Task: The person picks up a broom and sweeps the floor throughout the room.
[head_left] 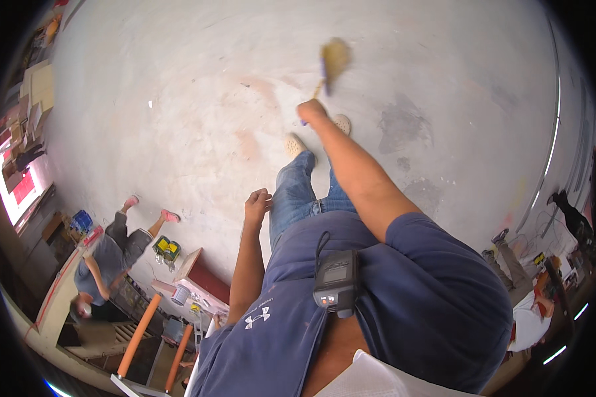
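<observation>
My right hand is closed around the thin handle of a brush, held out over the floor ahead of my feet. Its head has yellowish bristles and a dark blue edge, and both look smeared by motion. A bit of blue handle end shows below my fist. My left hand hangs beside my left thigh, fingers loosely bent, with nothing visible in them.
Pale grey concrete floor with worn, stained patches lies around my beige clogs. At left, a person in pink shoes is near a green-yellow container. Orange-padded rails stand at lower left. Another person is at lower right.
</observation>
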A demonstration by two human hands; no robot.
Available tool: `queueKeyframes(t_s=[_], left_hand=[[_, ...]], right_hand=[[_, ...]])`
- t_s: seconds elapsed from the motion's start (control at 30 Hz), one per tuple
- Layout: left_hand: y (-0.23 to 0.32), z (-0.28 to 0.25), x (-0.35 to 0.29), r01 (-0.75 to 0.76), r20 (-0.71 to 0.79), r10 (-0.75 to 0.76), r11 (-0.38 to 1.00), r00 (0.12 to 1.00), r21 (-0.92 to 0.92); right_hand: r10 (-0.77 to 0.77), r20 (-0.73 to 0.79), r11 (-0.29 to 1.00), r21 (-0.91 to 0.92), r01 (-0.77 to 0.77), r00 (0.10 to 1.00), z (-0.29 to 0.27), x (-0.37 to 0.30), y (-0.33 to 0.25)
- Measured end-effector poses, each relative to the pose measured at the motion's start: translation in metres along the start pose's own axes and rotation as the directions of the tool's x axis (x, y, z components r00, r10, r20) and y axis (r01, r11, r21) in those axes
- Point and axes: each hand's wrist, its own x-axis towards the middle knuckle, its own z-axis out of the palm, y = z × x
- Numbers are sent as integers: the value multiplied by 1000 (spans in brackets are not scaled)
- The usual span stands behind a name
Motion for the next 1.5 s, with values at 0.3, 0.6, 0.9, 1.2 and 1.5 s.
queueKeyframes(t_s=[0.3,0.6,0.9,1.2,1.5], left_hand=[[-1,-47,35,92,37,-96,990,995,104],[62,-117,94,-4,100,-11,989,995,150],[111,-133,107,-30,85,17,987,996,158],[119,-80,112,-4,235,-56,969,970,248],[151,-69,127,-19,151,-49,908,987,417]], right_hand=[[-85,89,831,556,21,992,-23,-49,17],[355,-222,770,620,-149,908,-48,-170,197],[578,-59,700,548,-458,814,44,-76,153],[-409,-123,893,-255,370,904,84,-25,119],[411,-193,543,837,-70,891,-27,-139,196]])
